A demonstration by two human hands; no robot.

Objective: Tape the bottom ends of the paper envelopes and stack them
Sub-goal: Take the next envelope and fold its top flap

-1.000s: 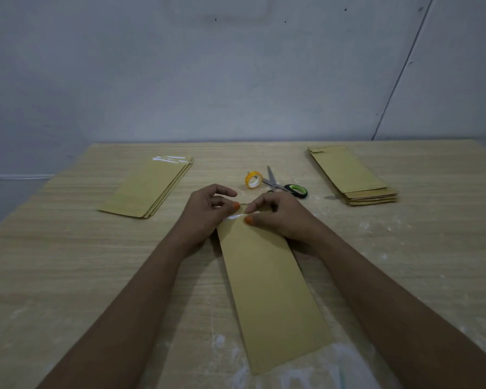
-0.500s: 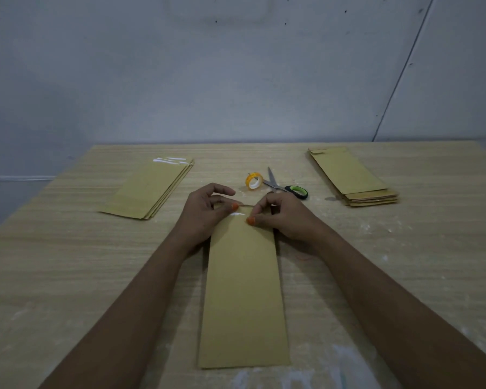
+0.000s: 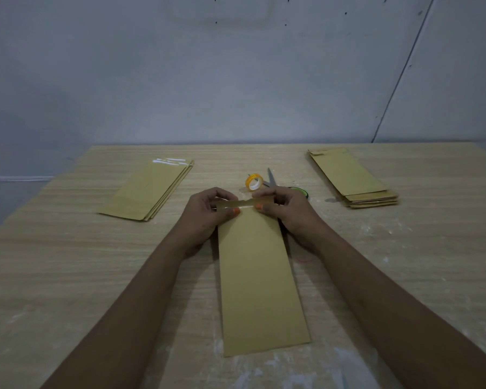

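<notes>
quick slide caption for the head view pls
Both hands, left and right, pinch the far end of an envelope on the table.

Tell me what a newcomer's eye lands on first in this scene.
First, the two hands at the table's centre: the left hand and right hand each pinch an end of the folded flap on the long brown envelope lying lengthwise toward the viewer. Next, the envelope stacks, one far left with shiny tape on its far end, one far right. Between them sits the orange tape roll.

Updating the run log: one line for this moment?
left hand: pinches flap | right hand: pinches flap | envelope: flat on table
</notes>
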